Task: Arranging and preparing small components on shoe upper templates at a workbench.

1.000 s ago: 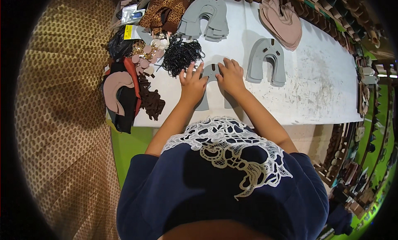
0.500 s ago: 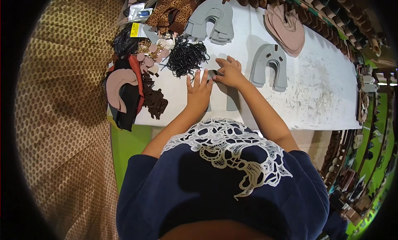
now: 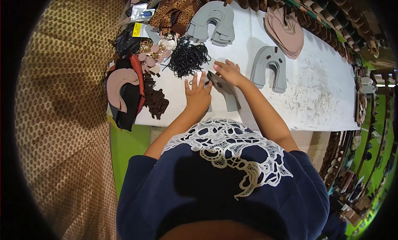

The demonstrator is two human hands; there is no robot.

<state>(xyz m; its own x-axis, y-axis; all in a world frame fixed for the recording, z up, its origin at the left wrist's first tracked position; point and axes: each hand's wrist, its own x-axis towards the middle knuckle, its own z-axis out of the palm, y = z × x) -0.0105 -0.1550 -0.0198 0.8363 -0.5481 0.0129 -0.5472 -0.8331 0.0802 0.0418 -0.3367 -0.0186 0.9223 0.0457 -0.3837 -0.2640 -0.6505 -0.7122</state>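
On the white tabletop in front of me lies a grey U-shaped cut piece [image 3: 229, 98], with a small dark strip [image 3: 210, 77] near its curved top. My left hand [image 3: 198, 95] rests over its left side, fingers spread and stretched upward. My right hand [image 3: 230, 73] is at the upper right of the piece, its fingers extended leftward and nothing plainly gripped. Part of the piece is hidden beneath the hands. Just beyond my left fingertips sits a tangled heap of black cords [image 3: 188, 59]. Right of my right hand is a stack of grey U-shaped pieces [image 3: 269, 70] with small brown tabs on top.
Farther back are another grey stack [image 3: 212, 22], brown patterned pieces [image 3: 174, 12] and pink pieces [image 3: 285, 32]. Pink discs [image 3: 154, 48], dark brown strips [image 3: 155, 100] and a pink curved piece [image 3: 118, 86] lie to the left. Shoe racks [image 3: 331, 14] line the far edge.
The grey piece has turned slightly and its right leg has swung right. My right hand has shifted a little left and up, away from the dark strip, which is now more exposed.
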